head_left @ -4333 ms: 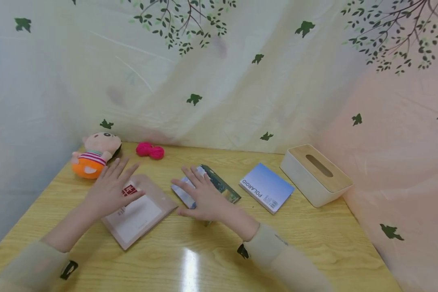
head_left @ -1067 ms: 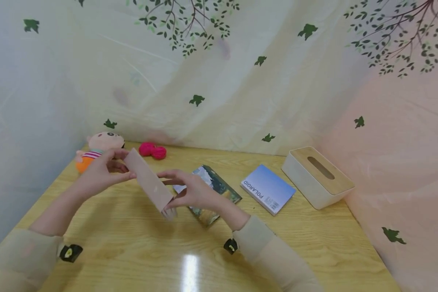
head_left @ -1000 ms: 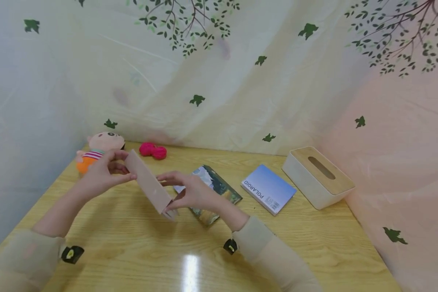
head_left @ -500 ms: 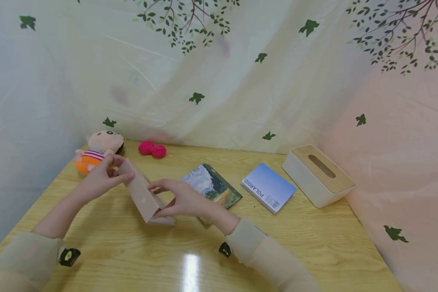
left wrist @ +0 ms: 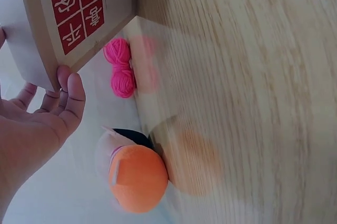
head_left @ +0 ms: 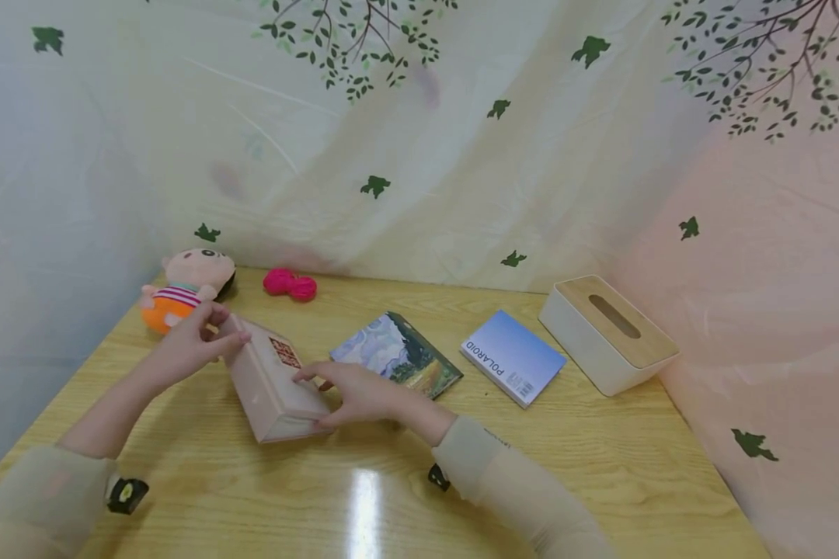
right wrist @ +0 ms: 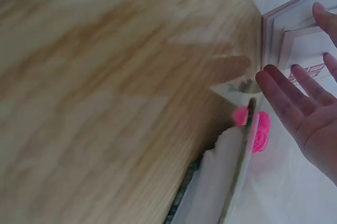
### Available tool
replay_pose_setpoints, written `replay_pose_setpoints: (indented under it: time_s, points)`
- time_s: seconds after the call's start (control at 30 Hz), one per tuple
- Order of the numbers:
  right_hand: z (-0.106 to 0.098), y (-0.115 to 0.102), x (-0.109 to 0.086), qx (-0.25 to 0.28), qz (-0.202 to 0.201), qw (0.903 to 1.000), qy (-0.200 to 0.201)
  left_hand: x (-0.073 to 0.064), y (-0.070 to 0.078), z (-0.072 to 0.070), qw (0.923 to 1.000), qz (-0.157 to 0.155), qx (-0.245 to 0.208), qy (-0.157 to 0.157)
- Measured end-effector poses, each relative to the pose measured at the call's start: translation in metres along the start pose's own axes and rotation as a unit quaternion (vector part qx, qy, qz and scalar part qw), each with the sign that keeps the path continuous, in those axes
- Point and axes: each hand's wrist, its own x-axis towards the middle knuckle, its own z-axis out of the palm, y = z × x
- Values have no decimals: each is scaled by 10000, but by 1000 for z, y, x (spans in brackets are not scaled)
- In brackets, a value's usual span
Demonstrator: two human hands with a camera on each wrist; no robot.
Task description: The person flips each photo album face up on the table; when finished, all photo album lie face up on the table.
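A pale pink book with a red label stands tilted on the wooden table, spine toward me. My left hand pinches its upper left corner; in the left wrist view the fingertips of that hand meet at the corner, beside the large red characters. My right hand holds the book's lower right part, index finger on the cover and thumb at the bottom edge. The right wrist view shows this hand in front of the cover with its fingers spread; their contact is partly hidden.
A painted-cover book lies beneath and behind my right forearm. To its right are a blue POLAROID box or book and a tissue box with a wooden lid. A plush doll and pink yarn lie at the back left.
The pink book has been lifted from lying flat and turned spine toward me. In the last half second it has come lower and tilted, so its labelled cover shows. Both hands move down with it.
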Motion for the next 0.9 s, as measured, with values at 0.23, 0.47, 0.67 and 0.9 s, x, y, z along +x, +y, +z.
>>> replay_pose_setpoints:
  time_s: [0.23,0.47,0.67,0.9]
  points:
    - [1,12,-1,62,36,9999,-152,0,-8,1,9991,365,-86,-199]
    - [0,20,-1,-397,77,9991,-106,-1,-21,3,9963,493,-395,-588]
    - [2,20,-2,-748,120,9971,-96,-2,-28,2,9957,504,-106,-773]
    - [4,18,0,-1119,84,9936,-149,-3,-34,-1,9940,576,52,-930]
